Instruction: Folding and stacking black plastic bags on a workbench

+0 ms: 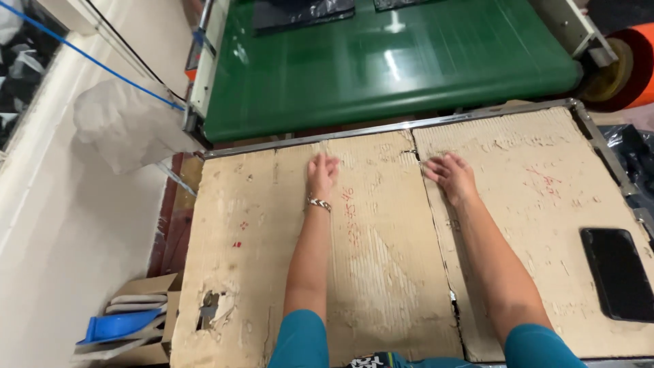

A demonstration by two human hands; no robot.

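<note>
Both arms reach forward over a worn cardboard-covered table (381, 266). My left hand (321, 174) lies flat on the cardboard near the far edge, fingers loosely together, with a beaded bracelet on the wrist. My right hand (450, 176) rests palm down with fingers spread, just right of the seam between two cardboard sheets. Neither hand holds anything. Beyond the table's metal rim runs a green conveyor belt (381, 68), and black plastic bags (303, 12) lie at its far end.
A black phone (618, 272) lies face up on the cardboard at the right. A cardboard box with blue and grey pieces (126, 326) sits on the floor at lower left. A clear plastic bag (126, 123) hangs at left. An orange roll (623, 68) stands at upper right.
</note>
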